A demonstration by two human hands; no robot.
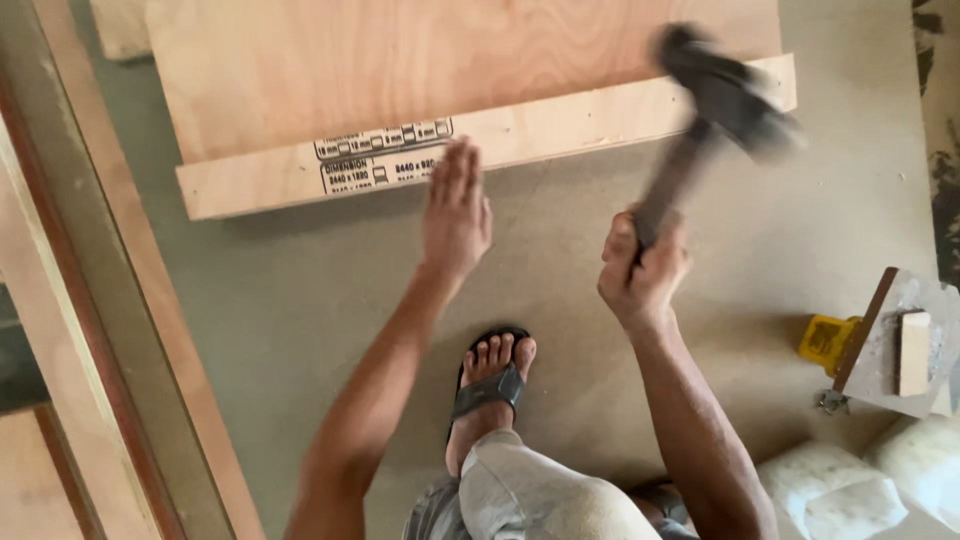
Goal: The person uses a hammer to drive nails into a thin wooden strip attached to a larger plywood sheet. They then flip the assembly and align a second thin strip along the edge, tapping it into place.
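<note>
My right hand [640, 270] grips the handle of a dark hammer [725, 95], whose head is blurred with motion above the right end of a narrow plywood strip [560, 120]. My left hand [455, 215] lies flat with fingers together, its fingertips pressing against the strip's near edge. The strip lies along the lower edge of a large plywood sheet [400, 60], and printed labels sit on both next to my left hand. My foot in a black sandal [490, 385] rests on the floor between my arms.
Long wooden boards [110, 300] run down the left side. At the right stand a yellow tool [828, 340], a small wooden piece with a block [900, 350] and white sacks [850, 490]. The floor is grey-brown.
</note>
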